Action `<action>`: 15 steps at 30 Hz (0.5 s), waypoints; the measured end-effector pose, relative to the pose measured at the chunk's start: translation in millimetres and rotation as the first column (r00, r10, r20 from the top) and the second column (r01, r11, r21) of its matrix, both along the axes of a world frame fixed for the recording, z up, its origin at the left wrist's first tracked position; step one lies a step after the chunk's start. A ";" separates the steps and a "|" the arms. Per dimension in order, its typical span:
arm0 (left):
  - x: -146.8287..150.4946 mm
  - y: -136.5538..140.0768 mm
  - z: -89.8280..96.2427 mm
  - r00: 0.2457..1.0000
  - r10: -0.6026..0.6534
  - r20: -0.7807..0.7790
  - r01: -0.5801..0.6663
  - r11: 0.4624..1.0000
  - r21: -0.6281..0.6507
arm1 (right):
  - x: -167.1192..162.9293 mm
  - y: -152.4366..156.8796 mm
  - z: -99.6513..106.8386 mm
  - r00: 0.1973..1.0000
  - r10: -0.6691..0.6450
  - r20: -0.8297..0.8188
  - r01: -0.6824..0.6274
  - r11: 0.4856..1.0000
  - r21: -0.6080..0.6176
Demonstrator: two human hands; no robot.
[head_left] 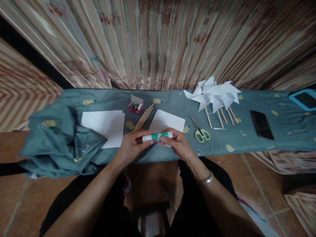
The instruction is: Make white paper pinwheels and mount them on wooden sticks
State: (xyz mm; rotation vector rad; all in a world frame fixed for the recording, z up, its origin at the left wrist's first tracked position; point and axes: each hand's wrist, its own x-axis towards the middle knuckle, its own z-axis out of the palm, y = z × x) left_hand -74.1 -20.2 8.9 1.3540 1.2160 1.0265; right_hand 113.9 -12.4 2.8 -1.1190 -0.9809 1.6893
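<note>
A white and green glue stick point(155, 136) lies level between my two hands, above the front edge of the cloth-covered table. My left hand point(133, 142) grips its left end, and my right hand point(175, 141) pinches its right part with thumb and fingers. Just behind it lies a folded white sheet of paper point(168, 121), its near edge partly hidden by my hands. Several wooden sticks point(144, 116) lie slantwise behind my left hand. Green-handled scissors point(201, 133) rest to the right of my right hand.
Paper pinwheels point(214, 93) on wooden sticks lie at the back right. Beyond them are a black phone point(262, 125) and a blue-framed device point(304, 98). A small open box point(135, 104) of metal pins and a white paper stack point(103, 126) sit left, beside bunched cloth point(59, 148).
</note>
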 end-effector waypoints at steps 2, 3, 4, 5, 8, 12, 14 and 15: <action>-4.8 0.3 1.5 1.000 0.013 -0.017 -0.013 1.000 0.001 | 0.5 -0.4 0.6 0.999 0.019 0.043 -0.022 0.997 0.070; -9.2 1.4 2.0 0.999 0.039 -0.028 -0.039 0.999 -0.005 | 2.8 -0.2 1.2 0.998 0.010 0.064 -0.016 0.995 0.102; -14.9 3.2 2.1 0.995 0.084 -0.048 -0.084 0.996 -0.002 | 6.5 0.2 1.7 0.996 -0.017 0.087 0.005 0.991 0.133; -21.9 5.6 1.5 0.986 0.142 -0.082 -0.142 0.990 0.012 | 11.7 0.7 1.8 0.992 -0.059 0.112 0.040 0.986 0.163; -47.6 15.1 -5.8 0.890 0.385 -0.244 -0.361 0.922 0.139 | 32.8 1.3 -1.5 0.950 -0.217 0.225 0.154 0.951 0.267; -77.4 25.8 -20.7 0.753 0.396 -0.525 -0.265 0.914 0.309 | 59.5 -5.0 -9.7 0.800 -0.304 0.518 0.053 0.894 0.444; -84.2 26.8 -22.6 0.681 0.355 -0.640 -0.128 0.919 0.373 | 67.2 -11.3 -12.2 0.704 -0.299 0.645 -0.104 0.854 0.510; -84.5 25.7 -21.2 0.648 0.360 -0.671 -0.075 0.907 0.414 | 69.6 -14.8 -12.9 0.668 -0.294 0.684 -0.175 0.831 0.528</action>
